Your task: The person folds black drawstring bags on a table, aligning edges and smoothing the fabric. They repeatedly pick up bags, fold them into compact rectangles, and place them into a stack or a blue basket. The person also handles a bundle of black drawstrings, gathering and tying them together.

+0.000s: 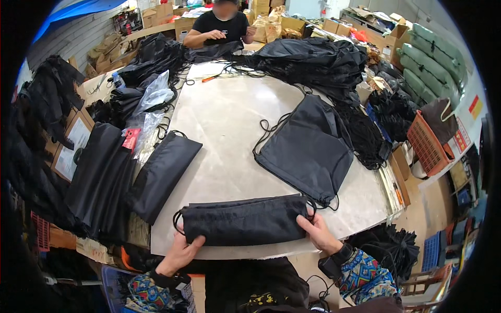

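Bag (pixel 245 221): black, folded long | left hand (pixel 180 254), right hand (pixel 319 233): fingers clamped on its ends

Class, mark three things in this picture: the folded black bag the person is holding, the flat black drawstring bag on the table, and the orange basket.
folded black bag (pixel 244 221), head view, middle of the fabric.
flat drawstring bag (pixel 308 151), head view, centre of the panel.
orange basket (pixel 425 148), head view, on its side wall.

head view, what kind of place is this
Probably a small bag-making or packing workshop: heaps of black drawstring bags ring the worktable, cardboard boxes line the walls, and both hands hold a folded bag.
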Available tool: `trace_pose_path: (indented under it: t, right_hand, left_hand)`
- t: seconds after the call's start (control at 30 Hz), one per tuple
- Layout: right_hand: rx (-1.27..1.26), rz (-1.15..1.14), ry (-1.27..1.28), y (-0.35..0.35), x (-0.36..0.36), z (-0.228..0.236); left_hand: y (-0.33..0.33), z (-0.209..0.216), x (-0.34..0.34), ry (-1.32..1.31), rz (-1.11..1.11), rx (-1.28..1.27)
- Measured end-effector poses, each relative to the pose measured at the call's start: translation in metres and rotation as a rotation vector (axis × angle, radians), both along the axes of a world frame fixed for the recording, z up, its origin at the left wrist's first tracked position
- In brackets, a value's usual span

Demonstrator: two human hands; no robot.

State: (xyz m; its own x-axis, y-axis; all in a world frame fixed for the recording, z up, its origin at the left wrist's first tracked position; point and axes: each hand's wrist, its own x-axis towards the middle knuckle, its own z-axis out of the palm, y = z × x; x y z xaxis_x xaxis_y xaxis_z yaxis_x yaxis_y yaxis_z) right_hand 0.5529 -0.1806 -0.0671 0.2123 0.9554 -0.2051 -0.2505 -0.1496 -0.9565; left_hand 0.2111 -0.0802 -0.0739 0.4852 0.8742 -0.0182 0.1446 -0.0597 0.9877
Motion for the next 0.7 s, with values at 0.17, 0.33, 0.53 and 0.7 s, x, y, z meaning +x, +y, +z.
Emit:
trace_pose_path:
  t: [0.17,0.33,0.53,0.7]
  right_hand:
    - [-0.108,-0.131,-0.385,0.005,-0.002,-0.012]
    - [-0.026,-0.187,-0.608,0.018,-0.006,-0.016]
    - [-0.019,-0.209,-0.513,0.019,-0.009,-0.018]
    - [-0.156,-0.076,-0.511,0.017,-0.004,-0.012]
  left_hand:
    - [-0.013,-0.009,0.022,0.615,0.317,0.577]
    - [-0.015,0.018,0.014,0.79,0.384,0.51]
    - [-0.035,0.058,0.085,0.61,-0.057,1.003]
    - [-0.025,0.011,0.125,0.781,-0.188,0.986]
